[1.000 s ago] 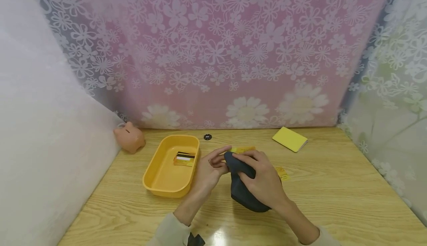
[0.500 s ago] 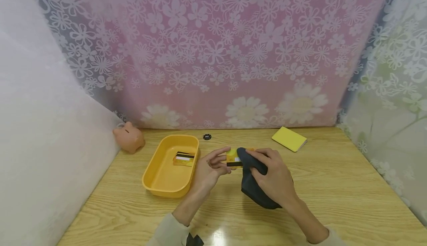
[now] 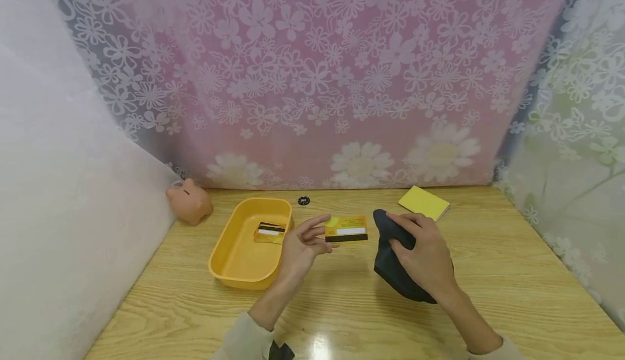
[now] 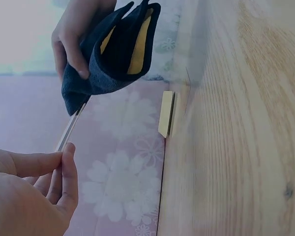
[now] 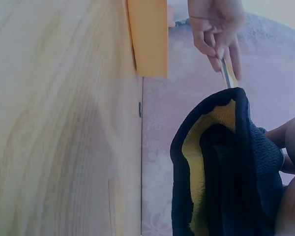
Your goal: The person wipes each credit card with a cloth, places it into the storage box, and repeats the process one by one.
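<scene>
My left hand [image 3: 298, 249] pinches a yellow card [image 3: 346, 230] by its left end, between thumb and fingertips. The card's black stripe and white strip face the head camera. My right hand [image 3: 429, 254] grips a folded dark blue cloth [image 3: 390, 273] just right of the card. In the right wrist view the cloth [image 5: 263, 162] shows yellow inner faces between its folds. The left wrist view has the card [image 4: 70, 129] edge-on, its far end overlapped by the cloth's lower corner [image 4: 76, 98].
A yellow-orange tray [image 3: 236, 280] stands left of my left hand, with several cards [image 3: 270, 232] inside. Behind it lie a black round chip [image 3: 304, 200] and, far left, an orange piggy bank [image 3: 189, 203]. A yellow notebook [image 3: 422, 201] lies at the back right of the wooden table [image 3: 195, 322].
My right hand has moved right with the cloth, sliding off the card and uncovering its face. My left hand stays nearly in place, holding the card.
</scene>
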A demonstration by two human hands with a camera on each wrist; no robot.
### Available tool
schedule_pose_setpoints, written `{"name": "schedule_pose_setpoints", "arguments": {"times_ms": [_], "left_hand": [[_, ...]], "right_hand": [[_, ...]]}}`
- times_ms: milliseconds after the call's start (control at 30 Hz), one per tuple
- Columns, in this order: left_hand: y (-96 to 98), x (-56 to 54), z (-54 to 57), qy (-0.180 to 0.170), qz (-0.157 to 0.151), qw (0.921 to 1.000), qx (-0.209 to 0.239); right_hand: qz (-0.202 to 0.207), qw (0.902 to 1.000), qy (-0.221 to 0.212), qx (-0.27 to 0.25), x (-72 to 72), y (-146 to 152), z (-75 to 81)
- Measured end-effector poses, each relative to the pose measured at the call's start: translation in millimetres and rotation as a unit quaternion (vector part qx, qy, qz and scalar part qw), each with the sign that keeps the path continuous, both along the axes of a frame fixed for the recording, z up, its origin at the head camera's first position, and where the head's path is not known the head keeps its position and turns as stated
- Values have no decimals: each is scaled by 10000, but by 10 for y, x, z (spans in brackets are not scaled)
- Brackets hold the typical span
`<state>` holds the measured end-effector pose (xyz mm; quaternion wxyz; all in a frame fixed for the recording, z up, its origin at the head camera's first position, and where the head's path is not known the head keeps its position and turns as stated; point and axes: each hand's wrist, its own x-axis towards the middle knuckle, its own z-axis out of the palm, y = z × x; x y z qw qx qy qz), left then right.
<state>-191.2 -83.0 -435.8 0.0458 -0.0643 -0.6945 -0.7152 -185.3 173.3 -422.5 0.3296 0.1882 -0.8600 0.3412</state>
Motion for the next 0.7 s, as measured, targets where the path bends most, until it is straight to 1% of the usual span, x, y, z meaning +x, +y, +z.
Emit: {"name": "schedule_pose_setpoints", "arguments": {"times_ms": [133, 300, 400, 533, 633, 700], "left_hand": [[-41, -3, 1, -7, 44, 10000, -63], [-42, -25, -11, -3, -8, 10000, 6], [-2, -28, -16, 18, -23, 10000, 48], [60, -9, -15, 39, -81, 9999, 48], [87, 13, -7, -19, -144, 9999, 60], [93, 27, 1, -46, -163, 9998, 82]], "right_hand": [[74, 9999, 76, -88, 6, 16, 26], [524, 9981, 316, -54, 45, -103, 66], [838, 9961, 267, 9, 83, -227, 65], [1121, 9936, 99, 119, 109, -384, 26], [1160, 9929, 44, 247, 113, -456, -7], [1107, 9934, 22, 305, 110, -471, -23]]}}
